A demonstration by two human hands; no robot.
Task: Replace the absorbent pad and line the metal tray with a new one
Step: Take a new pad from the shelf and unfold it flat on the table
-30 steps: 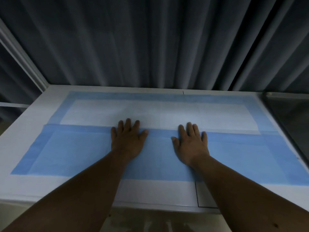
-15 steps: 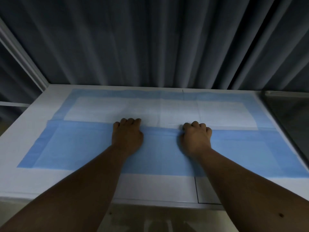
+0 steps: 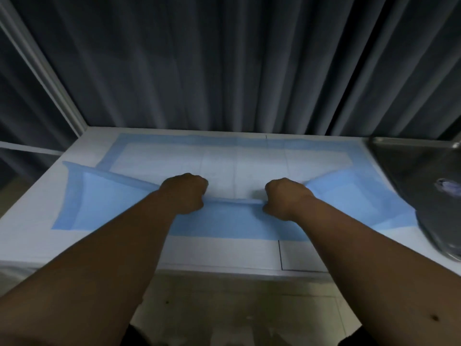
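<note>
White table (image 3: 224, 253) before dark curtain (image 3: 224, 66): left hand (image 3: 184, 193) and right hand (image 3: 287, 198), set apart, each clamp the blue absorbent pad (image 3: 99, 196) at its folded edge, likely to lift it evenly; metal tray (image 3: 411, 176) waits at right.

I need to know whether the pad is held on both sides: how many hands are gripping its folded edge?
2. The left hand grips the blue absorbent pad left of its middle; the right hand grips the same folded edge right of its middle.
</note>
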